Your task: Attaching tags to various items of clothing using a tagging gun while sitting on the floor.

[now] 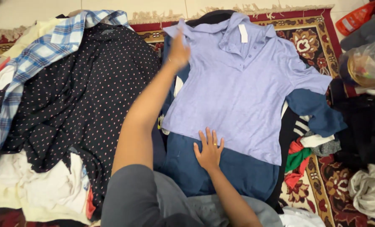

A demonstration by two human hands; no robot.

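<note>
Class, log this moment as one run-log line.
left hand: at lavender polo shirt sleeve | right hand: flat on shirt hem | dotted dark garment: beside

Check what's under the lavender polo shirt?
Under the lavender polo shirt lies a dark blue garment, pressed by the right hand. Anything deeper is covered.

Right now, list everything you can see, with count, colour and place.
polo shirt: one, lilac, spread flat at centre
blue garment: one, dark blue, under the polo's hem
dotted garment: one, black with pink dots, left
plaid shirt: one, blue and white, far left
pale clothes: a heap, white and cream, lower left
mixed clothes: a heap, red, green, grey, right
rug: one, red patterned, underneath
plastic bag: one, clear, upper right
left hand: on the polo's left sleeve
right hand: flat at the polo's hem, wearing a ring
</note>
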